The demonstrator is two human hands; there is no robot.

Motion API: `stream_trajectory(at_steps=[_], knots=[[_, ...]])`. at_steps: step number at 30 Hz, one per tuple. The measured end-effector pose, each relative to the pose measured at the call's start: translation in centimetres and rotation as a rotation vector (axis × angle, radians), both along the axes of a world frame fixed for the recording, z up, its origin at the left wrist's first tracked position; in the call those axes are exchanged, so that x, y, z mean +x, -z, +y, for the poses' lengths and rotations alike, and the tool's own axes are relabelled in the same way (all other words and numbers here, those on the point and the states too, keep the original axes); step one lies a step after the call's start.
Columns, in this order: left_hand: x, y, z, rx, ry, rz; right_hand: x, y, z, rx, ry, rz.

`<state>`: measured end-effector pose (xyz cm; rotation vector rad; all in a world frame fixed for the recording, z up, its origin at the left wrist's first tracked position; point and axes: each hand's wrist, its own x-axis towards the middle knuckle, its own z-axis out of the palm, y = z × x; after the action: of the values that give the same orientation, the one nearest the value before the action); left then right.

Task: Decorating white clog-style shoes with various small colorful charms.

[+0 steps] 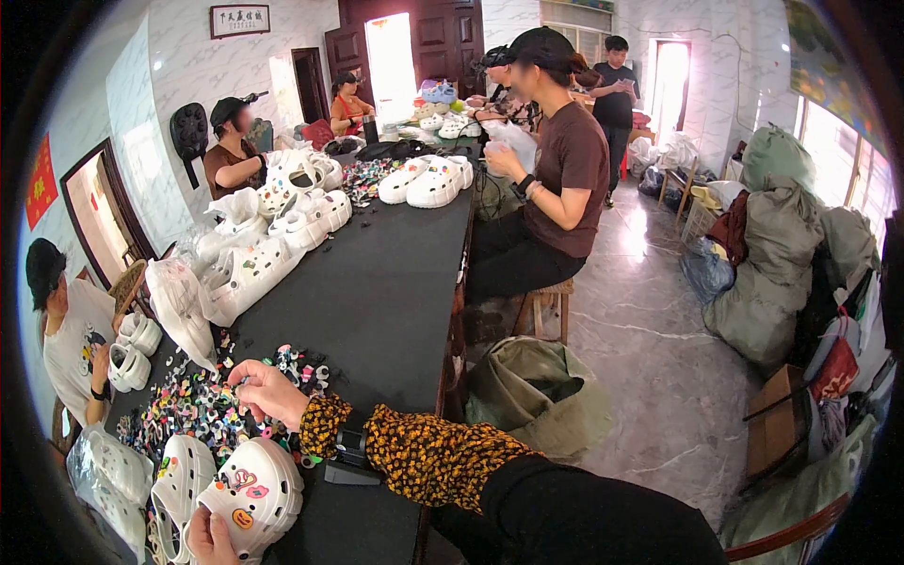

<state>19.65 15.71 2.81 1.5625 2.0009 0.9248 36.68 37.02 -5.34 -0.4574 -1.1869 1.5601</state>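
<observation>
A white foam clog (259,499) with several colourful charms on its upper sits at the near left of the table. My left hand (211,539) grips it by the opening, fingers curled over the edge. Its pair, another white clog (182,485), stands close on the left. My right hand (268,391) reaches across to a heap of small colourful shoe charms (184,400). Its fingers are drawn together over the heap; whatever they may hold is too small to make out. A dark band with a grey box-like piece (353,471) is around my right wrist.
Bagged white clogs (111,471) lie at the near left edge. More white clogs (250,273) line the dark table's (377,311) left side. Several people sit around it, one on a stool (551,301) at the right. An open green sack (537,395) stands on the floor beside the table.
</observation>
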Motion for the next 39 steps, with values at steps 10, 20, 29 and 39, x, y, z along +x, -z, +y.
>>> stream_trajectory(at_steps=[10, 20, 29, 39], knots=[[0.5, -0.4, 0.1, -0.08, -0.051, 0.223, -0.2, -0.1, 0.1, 0.036, -0.017, -0.046], [0.4, 1.1, 0.3, -0.101, -0.168, -0.03, -0.7, 0.2, 0.1, 0.063, -0.05, -0.003], [-0.5, 2.8, 0.3, -0.101, -0.164, -0.025, -1.1, 0.5, 0.3, 0.044, -0.052, -0.036], [-5.8, 8.4, 2.6, 0.267, -0.217, -0.44, -0.8, 0.0, 0.1, 0.03, -0.09, 0.034]])
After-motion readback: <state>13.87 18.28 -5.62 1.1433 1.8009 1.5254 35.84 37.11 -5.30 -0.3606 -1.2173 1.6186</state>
